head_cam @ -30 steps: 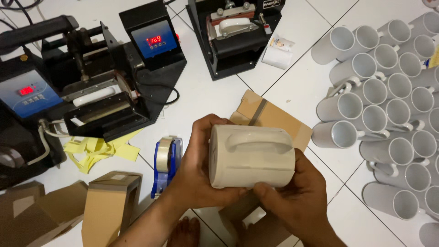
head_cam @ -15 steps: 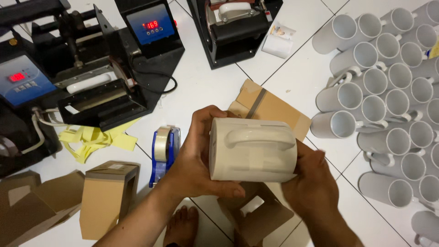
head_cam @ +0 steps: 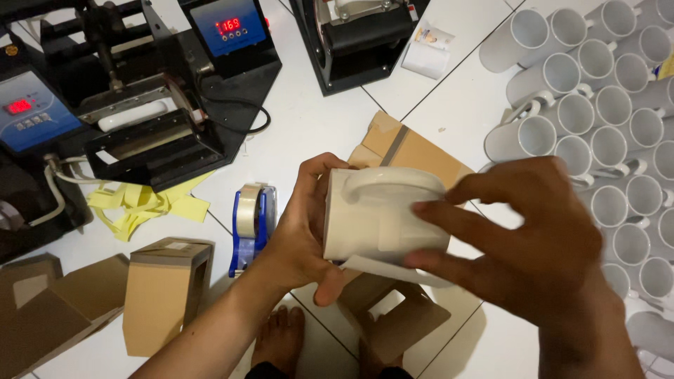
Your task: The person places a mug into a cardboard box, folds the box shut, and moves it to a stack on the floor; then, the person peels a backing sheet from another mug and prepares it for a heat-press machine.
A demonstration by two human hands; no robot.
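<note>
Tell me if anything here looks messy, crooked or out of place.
Two things stand out. The paper sheet around the white mug has come loose along its lower edge and sticks out below it. Crumpled yellow strips lie scattered on the floor beside the black press machine.

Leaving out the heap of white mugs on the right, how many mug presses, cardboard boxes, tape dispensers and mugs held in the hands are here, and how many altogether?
mug presses: 3
cardboard boxes: 4
tape dispenser: 1
held mug: 1
Total: 9
</note>
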